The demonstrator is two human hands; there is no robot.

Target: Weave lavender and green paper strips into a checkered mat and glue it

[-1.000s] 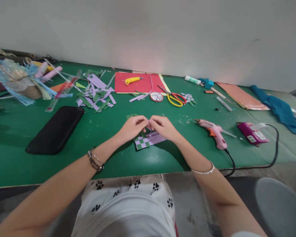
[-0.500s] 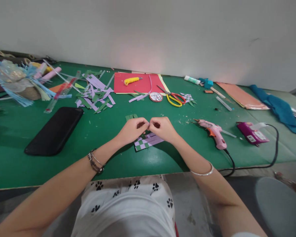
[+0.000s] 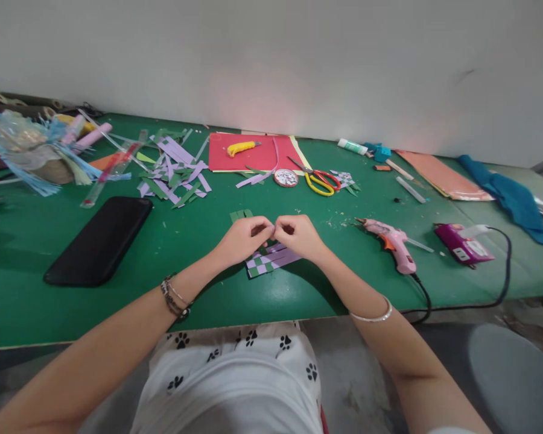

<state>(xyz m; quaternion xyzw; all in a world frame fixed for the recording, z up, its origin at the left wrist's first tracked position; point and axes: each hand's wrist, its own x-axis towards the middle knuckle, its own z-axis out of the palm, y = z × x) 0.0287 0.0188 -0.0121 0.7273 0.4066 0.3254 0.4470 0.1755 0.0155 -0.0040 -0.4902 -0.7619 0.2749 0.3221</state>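
Hands (image 3: 245,240) (image 3: 301,238) pinched closed, anything held hidden, over woven paper (image 3: 263,265), green tabletop (image 3: 221,301), pale wall (image 3: 271,60) behind

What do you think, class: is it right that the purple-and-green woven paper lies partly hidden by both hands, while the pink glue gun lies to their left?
Not quite: the head view shows the pink glue gun lying to the right of the left hand and right hand. The woven paper is partly hidden, as stated.
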